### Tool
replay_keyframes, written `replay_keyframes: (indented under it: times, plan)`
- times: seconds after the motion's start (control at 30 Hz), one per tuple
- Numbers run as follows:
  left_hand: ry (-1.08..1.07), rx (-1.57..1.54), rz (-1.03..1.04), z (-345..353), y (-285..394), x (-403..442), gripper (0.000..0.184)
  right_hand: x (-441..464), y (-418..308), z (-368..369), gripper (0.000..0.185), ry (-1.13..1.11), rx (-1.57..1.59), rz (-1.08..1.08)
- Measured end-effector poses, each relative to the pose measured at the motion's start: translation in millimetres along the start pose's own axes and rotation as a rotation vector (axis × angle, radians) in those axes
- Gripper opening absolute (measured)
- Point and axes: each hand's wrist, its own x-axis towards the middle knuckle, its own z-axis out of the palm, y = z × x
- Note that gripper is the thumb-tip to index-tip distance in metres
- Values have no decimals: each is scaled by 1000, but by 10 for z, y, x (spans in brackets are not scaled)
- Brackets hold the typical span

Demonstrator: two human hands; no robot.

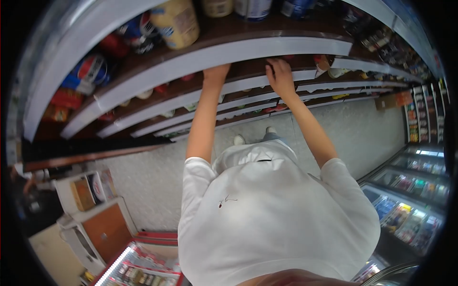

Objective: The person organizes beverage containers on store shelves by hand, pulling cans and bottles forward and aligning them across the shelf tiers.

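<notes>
Both my arms reach forward to a brown store shelf with pale edge strips [248, 51]. My left hand [217, 71] goes in under the upper shelf's edge, and its fingers are hidden there. Over the dark surface of the shelf below, my right hand [279, 72] shows its fingers bent and partly spread, with nothing visible in them. Red items stand deeper on that lower shelf, partly hidden. On the upper shelf are a yellow container [175, 24] and a blue Pepsi pack [87, 72].
Further shelf tiers with goods run down to the grey floor [143, 183]. Lit glass-doored coolers [405, 214] line the right side. A brown box [393, 100] is at the aisle's end. At lower left are a wooden-fronted counter [106, 231] and a red-edged display case [148, 267].
</notes>
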Motion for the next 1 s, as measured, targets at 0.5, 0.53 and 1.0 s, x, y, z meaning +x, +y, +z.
replay_keyframes:
  times: [0.5,0.53,1.0]
  plan:
    - [-63,-106,313,-285,-501,131,24,-65,11,130,12,162,-93,-60]
    - [-62,-105,308,-253,-490,183,24,-71,3,146,12,161,-83,-57]
    - [-20,-138,28,-128,-223,-133,28,-89,-3,97,16,127,-16,-81]
